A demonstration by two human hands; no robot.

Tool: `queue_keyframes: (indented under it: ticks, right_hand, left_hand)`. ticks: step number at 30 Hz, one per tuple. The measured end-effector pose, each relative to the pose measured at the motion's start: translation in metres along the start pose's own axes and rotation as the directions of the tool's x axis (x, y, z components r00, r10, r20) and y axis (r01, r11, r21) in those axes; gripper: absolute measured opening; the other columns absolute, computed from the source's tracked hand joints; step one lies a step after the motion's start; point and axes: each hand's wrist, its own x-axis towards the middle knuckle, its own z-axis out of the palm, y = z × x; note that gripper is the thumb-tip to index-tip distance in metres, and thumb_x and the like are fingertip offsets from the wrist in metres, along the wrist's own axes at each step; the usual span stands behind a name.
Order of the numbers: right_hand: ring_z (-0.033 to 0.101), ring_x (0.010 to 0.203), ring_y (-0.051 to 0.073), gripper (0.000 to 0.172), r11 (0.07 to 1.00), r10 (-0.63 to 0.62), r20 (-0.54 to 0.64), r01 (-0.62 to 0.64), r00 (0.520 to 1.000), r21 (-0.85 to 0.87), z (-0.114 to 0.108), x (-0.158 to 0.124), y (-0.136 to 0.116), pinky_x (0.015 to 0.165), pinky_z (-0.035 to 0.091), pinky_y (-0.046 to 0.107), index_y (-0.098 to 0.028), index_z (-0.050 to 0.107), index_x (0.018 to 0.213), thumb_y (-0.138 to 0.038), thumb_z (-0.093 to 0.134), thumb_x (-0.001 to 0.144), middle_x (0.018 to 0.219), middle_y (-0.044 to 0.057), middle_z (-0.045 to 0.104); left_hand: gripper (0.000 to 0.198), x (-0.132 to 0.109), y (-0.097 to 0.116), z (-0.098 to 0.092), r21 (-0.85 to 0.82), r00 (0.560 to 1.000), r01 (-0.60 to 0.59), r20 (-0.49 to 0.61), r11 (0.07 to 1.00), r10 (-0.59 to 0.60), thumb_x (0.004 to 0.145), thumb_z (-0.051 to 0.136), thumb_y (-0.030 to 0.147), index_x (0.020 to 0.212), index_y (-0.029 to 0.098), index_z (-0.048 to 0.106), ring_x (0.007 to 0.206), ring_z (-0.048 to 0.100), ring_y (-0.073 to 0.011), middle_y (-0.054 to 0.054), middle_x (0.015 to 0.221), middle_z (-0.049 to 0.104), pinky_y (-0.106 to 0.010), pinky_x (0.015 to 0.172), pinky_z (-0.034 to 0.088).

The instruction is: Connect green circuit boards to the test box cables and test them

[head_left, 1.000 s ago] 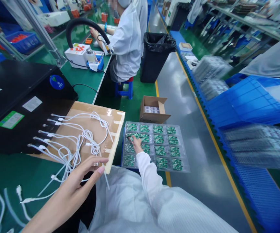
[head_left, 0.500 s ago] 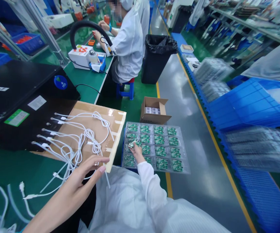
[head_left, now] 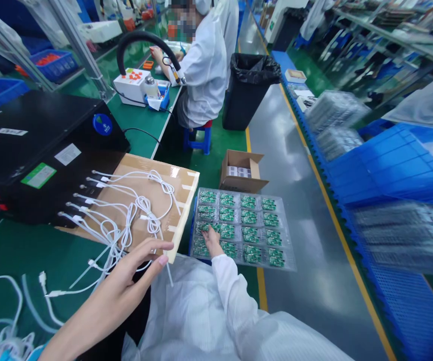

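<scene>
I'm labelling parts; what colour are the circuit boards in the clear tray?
The circuit boards are green; the head view shows it.

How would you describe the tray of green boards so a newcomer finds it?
Find the black bin beyond the open cardboard box. Just nearer than that box lies the clear tray, set apart by its grid of green boards and the right hand over it.

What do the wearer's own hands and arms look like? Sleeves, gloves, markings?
No gloves on either hand. Right hand: bare, below a long, loose white sleeve that wrinkles along the forearm and narrows at the wrist. Left hand: bare, forearm uncovered too, down to a bit of light-blue material at the picture's bottom edge; cuff or band, can't tell. No markings readable.
</scene>
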Motion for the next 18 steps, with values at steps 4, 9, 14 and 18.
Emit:
queue_keyframes:
  ticks: [4,9,14,18]
  right_hand:
    - [0.069,0.084,0.014,0.022,1.0,-0.003,0.049,0.003,0.999,-0.003,-0.002,0.002,-0.002,0.072,0.062,0.029,-0.014,0.065,0.117,-0.03,0.066,0.102,0.104,0.004,0.07]
    - [0.071,0.079,0.013,0.019,0.999,-0.028,0.095,0.031,0.995,-0.036,-0.01,0.001,-0.003,0.07,0.063,0.028,-0.013,0.065,0.111,-0.028,0.067,0.101,0.095,0.002,0.07]
    - [0.077,0.076,0.02,0.031,0.99,-0.108,0.148,0.12,0.983,-0.075,-0.032,-0.008,0.0,0.069,0.067,0.03,-0.013,0.06,0.107,-0.021,0.081,0.086,0.073,0.0,0.071]
    - [0.078,0.069,0.024,0.04,0.969,-0.191,0.158,0.212,0.969,-0.124,-0.044,-0.012,0.002,0.065,0.066,0.032,-0.013,0.059,0.103,-0.022,0.087,0.077,0.067,0.001,0.071]
  left_hand:
    - [0.045,-0.002,0.001,0.0,-0.005,1.0,0.012,0.02,1.0,-0.012,0.102,0.055,0.053,0.144,0.037,0.06,0.131,0.063,-0.0241,-0.004,0.149,0.062,-0.032,0.106,0.057]
    - [0.044,-0.005,-0.001,0.001,-0.008,1.0,0.005,0.009,1.0,-0.005,0.102,0.054,0.053,0.143,0.036,0.061,0.131,0.063,-0.0238,-0.004,0.148,0.062,-0.034,0.11,0.054]
    - [0.044,-0.007,-0.003,0.001,-0.011,1.0,0.016,0.014,1.0,-0.016,0.102,0.054,0.053,0.142,0.035,0.061,0.131,0.063,-0.0232,-0.004,0.148,0.062,-0.034,0.111,0.053]
    - [0.043,-0.006,-0.002,0.004,-0.001,1.0,0.009,0.014,1.0,-0.009,0.102,0.054,0.053,0.141,0.036,0.062,0.128,0.065,-0.0233,-0.004,0.145,0.064,-0.033,0.107,0.055]
